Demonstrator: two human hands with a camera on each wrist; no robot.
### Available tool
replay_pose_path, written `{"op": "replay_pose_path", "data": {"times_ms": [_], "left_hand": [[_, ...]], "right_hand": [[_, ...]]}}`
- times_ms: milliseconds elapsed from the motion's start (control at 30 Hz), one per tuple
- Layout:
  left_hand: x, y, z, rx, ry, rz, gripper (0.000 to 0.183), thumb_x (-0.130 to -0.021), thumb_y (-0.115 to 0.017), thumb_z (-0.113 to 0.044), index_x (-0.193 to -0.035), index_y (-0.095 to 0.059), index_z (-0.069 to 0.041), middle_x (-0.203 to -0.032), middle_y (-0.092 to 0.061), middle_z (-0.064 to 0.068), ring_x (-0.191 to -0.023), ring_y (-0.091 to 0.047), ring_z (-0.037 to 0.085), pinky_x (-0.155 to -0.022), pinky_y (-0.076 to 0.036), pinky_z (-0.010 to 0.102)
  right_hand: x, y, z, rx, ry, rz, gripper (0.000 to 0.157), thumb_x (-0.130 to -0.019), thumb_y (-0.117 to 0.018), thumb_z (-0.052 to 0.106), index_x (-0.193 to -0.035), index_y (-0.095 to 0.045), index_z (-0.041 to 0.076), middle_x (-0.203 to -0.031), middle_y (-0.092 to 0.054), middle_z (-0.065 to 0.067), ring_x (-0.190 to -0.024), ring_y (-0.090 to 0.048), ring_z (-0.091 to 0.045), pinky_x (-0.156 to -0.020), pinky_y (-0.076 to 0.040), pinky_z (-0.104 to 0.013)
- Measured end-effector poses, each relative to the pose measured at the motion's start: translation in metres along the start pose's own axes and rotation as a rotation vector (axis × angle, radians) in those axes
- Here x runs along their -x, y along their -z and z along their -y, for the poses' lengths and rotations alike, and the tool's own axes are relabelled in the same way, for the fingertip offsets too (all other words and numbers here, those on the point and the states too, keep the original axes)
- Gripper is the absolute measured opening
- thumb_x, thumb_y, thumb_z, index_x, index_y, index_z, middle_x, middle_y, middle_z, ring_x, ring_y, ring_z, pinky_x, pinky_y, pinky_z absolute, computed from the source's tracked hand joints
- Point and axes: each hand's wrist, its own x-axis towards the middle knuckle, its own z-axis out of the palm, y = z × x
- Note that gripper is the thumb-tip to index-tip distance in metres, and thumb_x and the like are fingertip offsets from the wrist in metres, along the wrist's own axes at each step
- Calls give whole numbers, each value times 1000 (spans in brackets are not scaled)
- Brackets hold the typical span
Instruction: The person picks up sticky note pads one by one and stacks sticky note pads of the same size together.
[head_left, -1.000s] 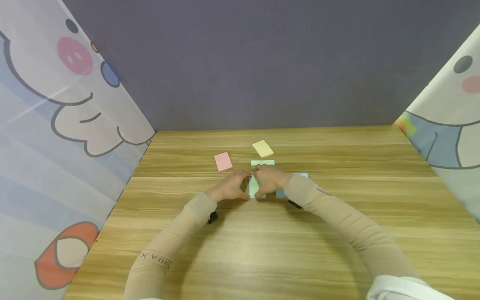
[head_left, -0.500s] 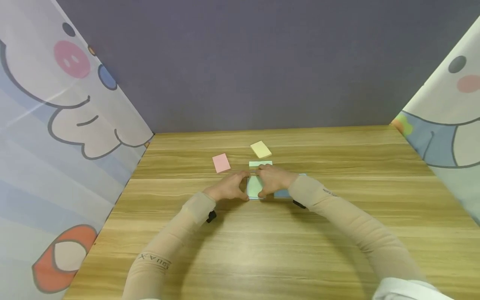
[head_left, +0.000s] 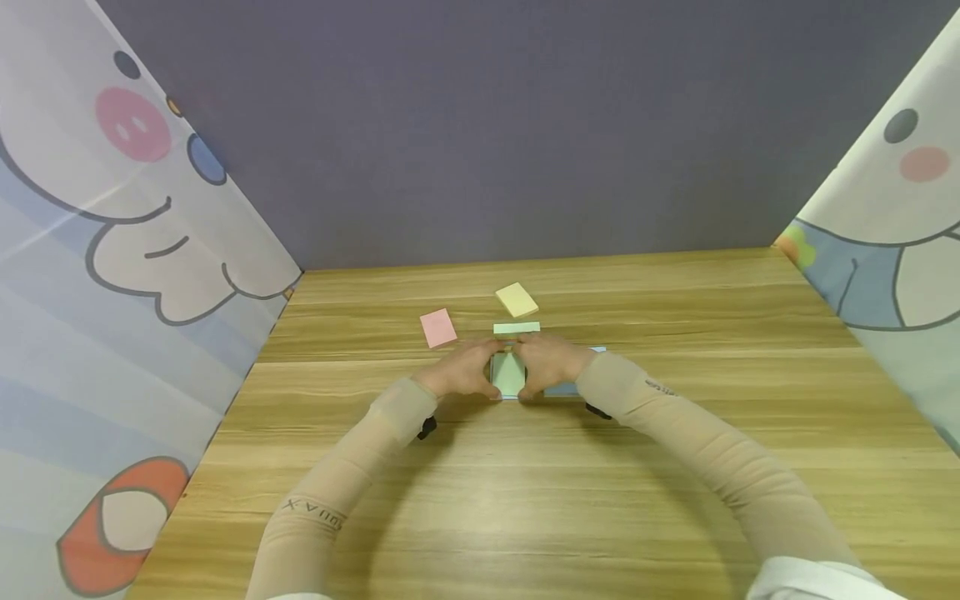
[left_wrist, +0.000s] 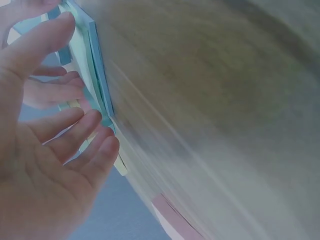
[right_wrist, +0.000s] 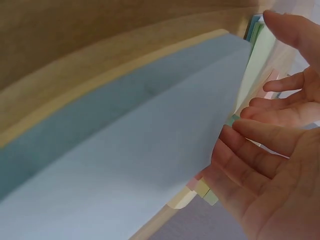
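A light green sticky note pad [head_left: 509, 377] lies on top of a blue pad, whose thin blue edge shows around it in the head view. My left hand [head_left: 467, 369] is at the stack's left side, fingers loosely bent, thumb toward the near corner. On the opposite side my right hand [head_left: 551, 363] curves the same way. Both hands' fingertips are at the stack's edges; firm contact is not clear. In the left wrist view the green pad [left_wrist: 82, 52] sits slightly unevenly on the blue one. Another blue pad [head_left: 561, 389] lies partly hidden beneath my right hand and wrist.
Behind the stack lies a narrow pale green strip pad [head_left: 517, 328]. A yellow pad [head_left: 517, 300] is farther back, and a pink pad [head_left: 438, 327] lies to the left. A dark wall [head_left: 525, 133] bounds the wooden table [head_left: 480, 500] at the back.
My right hand has drawn off the top of the green pad to its right edge, uncovering more of it. My left hand stays at the left edge. The head view has shifted slightly.
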Motion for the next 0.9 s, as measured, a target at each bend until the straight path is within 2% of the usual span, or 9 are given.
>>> {"op": "replay_pose_path", "data": {"times_ms": [267, 500, 667, 900], "left_hand": [[0, -3, 1, -8, 8, 31, 82, -68, -81, -26, -135, -40, -4, -142, -40, 11, -119, -44, 27, -97, -41, 37], [0, -4, 1, -15, -2, 20, 79, -69, -80, -26, -135, -41, -4, -145, -35, 13, -124, -41, 31, -101, -39, 40], [1, -4, 2, -41, -2, 25, 79, -70, -79, -28, -135, -41, -4, -147, -29, 15, -131, -34, 33, -106, -34, 42], [1, -4, 2, -36, -25, 12, 74, -69, -79, -26, -132, -45, -5, -144, -35, 15, -127, -39, 33, -102, -38, 41]], "right_hand": [[2, -3, -1, 39, 26, -18, 66, -66, -77, 42, -115, -58, 2, -124, -51, -13, -102, -51, -25, -83, -50, -36], [-1, -4, 0, 29, 16, -27, 60, -65, -78, 42, -111, -59, 9, -112, -54, -5, -91, -50, -18, -72, -49, -30], [0, -3, 0, 13, 23, -27, 58, -65, -78, 40, -111, -60, 11, -116, -53, -7, -93, -50, -19, -73, -49, -32], [0, -3, 1, -2, 26, -30, 64, -65, -79, 39, -118, -56, 12, -131, -47, -13, -103, -51, -24, -77, -49, -37]]}}
